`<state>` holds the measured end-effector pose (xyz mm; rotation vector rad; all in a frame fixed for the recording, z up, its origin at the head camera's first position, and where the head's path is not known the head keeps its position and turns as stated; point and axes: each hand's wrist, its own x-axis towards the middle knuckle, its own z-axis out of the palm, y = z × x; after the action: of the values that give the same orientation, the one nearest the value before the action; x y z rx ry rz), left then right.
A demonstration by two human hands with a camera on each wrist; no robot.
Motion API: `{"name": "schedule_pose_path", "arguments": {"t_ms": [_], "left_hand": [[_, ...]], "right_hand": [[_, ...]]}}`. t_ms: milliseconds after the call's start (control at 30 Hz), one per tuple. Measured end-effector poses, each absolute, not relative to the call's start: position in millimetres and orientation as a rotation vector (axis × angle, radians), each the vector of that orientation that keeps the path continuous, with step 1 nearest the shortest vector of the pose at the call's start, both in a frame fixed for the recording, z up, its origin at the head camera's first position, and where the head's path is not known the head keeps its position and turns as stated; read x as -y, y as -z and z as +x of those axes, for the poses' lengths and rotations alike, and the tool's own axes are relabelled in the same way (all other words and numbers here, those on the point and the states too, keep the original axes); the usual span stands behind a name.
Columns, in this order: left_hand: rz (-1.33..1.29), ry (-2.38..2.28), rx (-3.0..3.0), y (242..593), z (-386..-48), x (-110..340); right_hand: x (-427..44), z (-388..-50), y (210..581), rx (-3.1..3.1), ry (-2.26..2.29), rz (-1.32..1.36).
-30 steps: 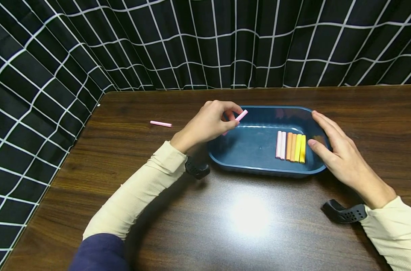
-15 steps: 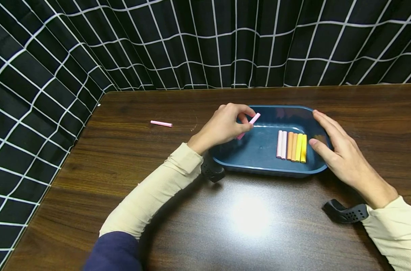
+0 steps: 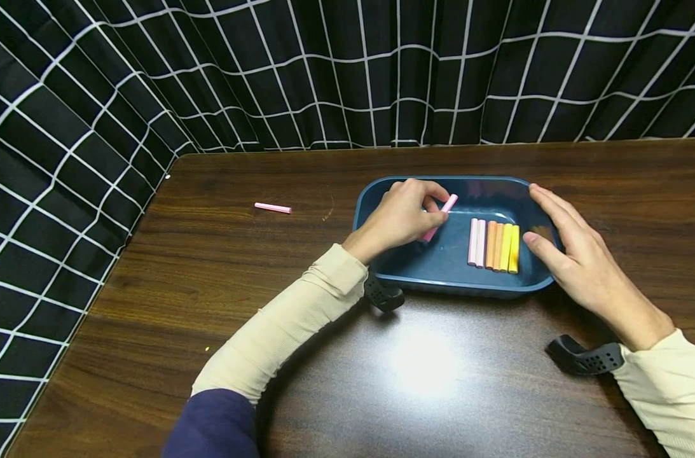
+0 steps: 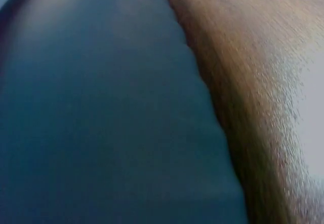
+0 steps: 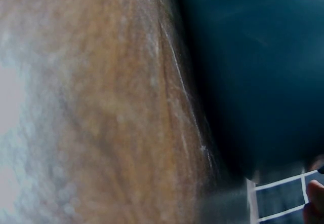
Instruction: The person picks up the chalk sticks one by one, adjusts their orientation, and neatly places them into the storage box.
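In the head view a pink chalk stick is pinched between the thumb and fingers of my left hand, tilted over the left half of a blue tray. A row of chalk sticks lies side by side in the tray's right half: pale pink ones, orange ones and yellow ones. At the tray's right end rests my right hand, fingers extended along the rim and thumb over the inside. The left wrist view shows only the tray's blurred outer wall and tabletop.
Another pink chalk stick lies on the brown wooden table, left of the tray. A black curtain with white grid lines hangs behind the table and along its left side. Black straps sit at both wrists.
My left hand has moved right, carrying the pink chalk stick from the tray's left end further over its inside. The right hand stays at the tray's right end.
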<state>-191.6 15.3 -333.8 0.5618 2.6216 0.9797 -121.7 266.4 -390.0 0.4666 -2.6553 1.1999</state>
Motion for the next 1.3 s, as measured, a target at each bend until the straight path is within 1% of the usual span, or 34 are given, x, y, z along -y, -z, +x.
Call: {"name": "schedule_pose_path", "arguments": {"t_ms": [233, 433, 800, 1100, 1300], "left_hand": [[0.56, -1.045, -2.622, 341.0, -190.0, -23.9], [0.555, -1.009, -2.614, 346.1, -188.8, -33.0], [0.384, -0.964, -2.594, 352.3, -184.6, -46.6], [0.341, -0.957, -2.573, 357.2, -183.1, -52.1], [0.293, -1.066, -2.517, 357.1, -182.1, -51.8]], "right_hand": [[-266.1, -122.3, 389.7, 2.649, -1.21, 0.474], [-266.2, -123.4, 389.5, 2.644, -1.213, 0.486], [-266.4, -123.2, 388.6, 2.639, -1.194, 0.492], [-267.7, -122.3, 389.9, 2.637, -1.194, 0.488], [-266.7, -122.2, 390.3, 2.645, -1.196, 0.481]]}}
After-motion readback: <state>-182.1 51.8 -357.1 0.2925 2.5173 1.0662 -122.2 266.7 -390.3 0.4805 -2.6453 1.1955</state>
